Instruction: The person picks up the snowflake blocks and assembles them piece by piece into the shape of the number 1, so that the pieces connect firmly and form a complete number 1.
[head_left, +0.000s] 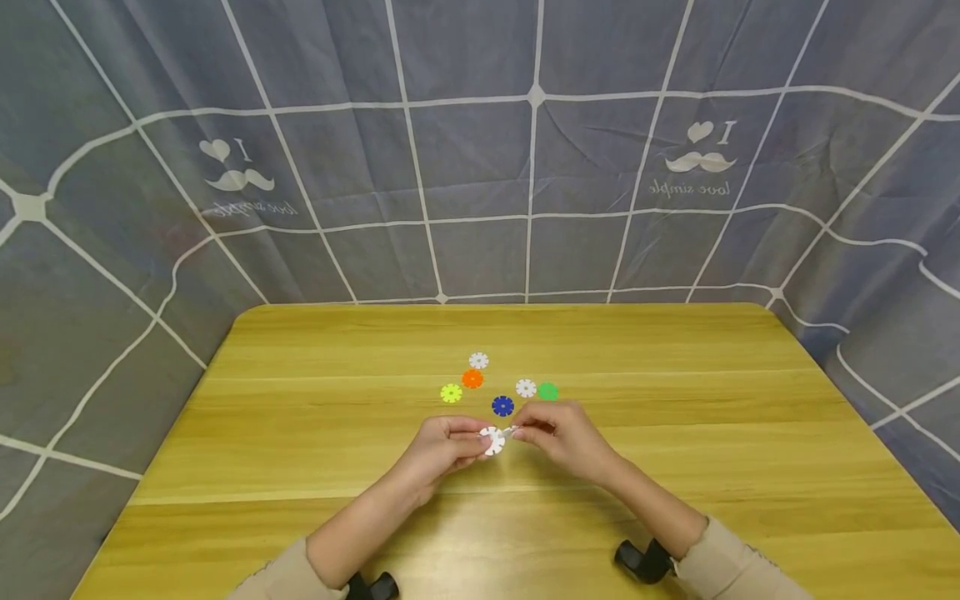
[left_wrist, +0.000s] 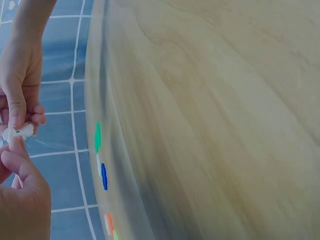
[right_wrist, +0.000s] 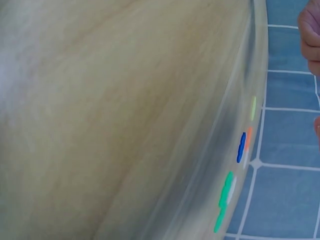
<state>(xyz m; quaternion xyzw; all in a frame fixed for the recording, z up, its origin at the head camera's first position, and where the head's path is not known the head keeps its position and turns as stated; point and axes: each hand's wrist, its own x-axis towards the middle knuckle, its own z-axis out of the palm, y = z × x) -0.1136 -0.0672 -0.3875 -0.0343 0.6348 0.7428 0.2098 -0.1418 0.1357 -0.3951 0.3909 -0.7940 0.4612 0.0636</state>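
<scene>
My left hand (head_left: pixel 446 450) pinches a white notched disc (head_left: pixel 492 442) between thumb and fingers, its flat face turned up toward the head camera. Close against the disc's right side, my right hand (head_left: pixel 562 433) pinches a second small white piece (head_left: pixel 508 432), seen nearly edge-on and mostly covered by the fingertips. The left wrist view has both hands meeting at its left edge, with the white pieces (left_wrist: pixel 20 131) between their fingertips. Only part of the left hand (right_wrist: pixel 311 40) shows at the right wrist view's edge. Just beyond the fingers lies a dark blue disc (head_left: pixel 503 406).
Farther back on the wooden table (head_left: pixel 337 400) lie a yellow-green disc (head_left: pixel 451 392), an orange disc (head_left: pixel 472 379), a white disc (head_left: pixel 478 360), another white disc (head_left: pixel 526 388) and a green disc (head_left: pixel 548 391). A grey curtain (head_left: pixel 480 167) with white lines hangs behind the table.
</scene>
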